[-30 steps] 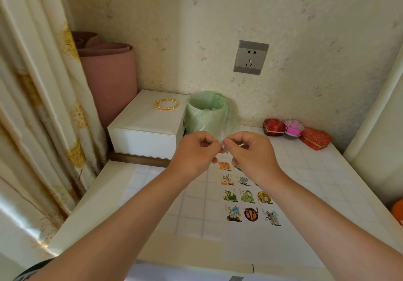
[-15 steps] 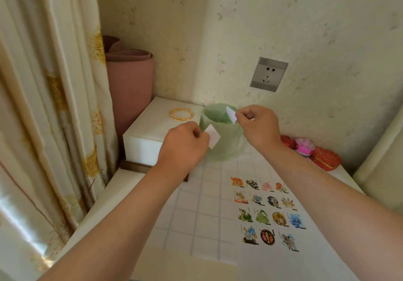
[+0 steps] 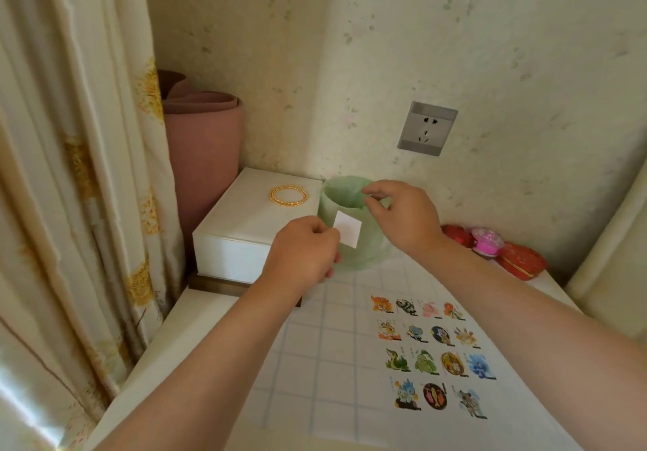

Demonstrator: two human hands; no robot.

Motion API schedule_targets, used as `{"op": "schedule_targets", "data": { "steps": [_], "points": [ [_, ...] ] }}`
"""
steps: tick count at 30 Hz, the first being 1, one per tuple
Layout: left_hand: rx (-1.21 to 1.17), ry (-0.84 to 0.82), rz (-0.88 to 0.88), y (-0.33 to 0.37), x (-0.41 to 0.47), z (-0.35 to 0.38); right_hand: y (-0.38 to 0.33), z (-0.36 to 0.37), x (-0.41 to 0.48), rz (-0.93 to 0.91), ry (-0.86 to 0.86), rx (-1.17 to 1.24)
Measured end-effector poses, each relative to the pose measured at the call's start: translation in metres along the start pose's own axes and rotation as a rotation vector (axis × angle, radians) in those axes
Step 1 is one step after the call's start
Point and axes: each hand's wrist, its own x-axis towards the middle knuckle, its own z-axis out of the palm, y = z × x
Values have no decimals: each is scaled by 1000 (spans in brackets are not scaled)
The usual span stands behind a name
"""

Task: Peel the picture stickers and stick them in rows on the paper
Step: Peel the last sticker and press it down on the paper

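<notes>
My left hand [image 3: 303,258] pinches a small white square sticker piece [image 3: 347,229] by its edge, blank side toward me, in front of the green-lined bin [image 3: 360,258]. Over the bin's rim hovers my right hand [image 3: 402,219], thumb and forefinger slightly apart with nothing visible between them. Low on the right, the white paper [image 3: 364,422] lies flat on the gridded tabletop. Several picture stickers [image 3: 432,354] are stuck on it in neat rows; the lowest row has three.
A white box [image 3: 245,237] with a gold bangle [image 3: 289,196] stands left of the bin. Red and pink heart boxes [image 3: 490,247] sit at the back right. A pink rolled mat [image 3: 203,156] and a curtain [image 3: 70,170] fill the left side. A wall socket [image 3: 427,128] is above.
My hands pulled apart and rose toward the bin. The white scrap that my right hand held half a second ago is no longer visible. My left hand keeps its white square.
</notes>
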Motion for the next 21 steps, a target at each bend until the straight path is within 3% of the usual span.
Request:
{"op": "schedule_targets", "data": {
  "steps": [3, 6, 12, 21],
  "points": [
    [-97, -76, -61, 5, -5, 13, -5, -23, -38, -166, 83, 22],
    [-147, -158, -120, 10, -12, 26, -6, -47, -75, -277, 30, 70],
    [-160, -265, -254, 16, -25, 59, 10, -64, -112, -515, 46, -210],
    [-163, -291, -332, 12, -28, 92, 44, -70, -126, -554, 83, -290]
  ]
}}
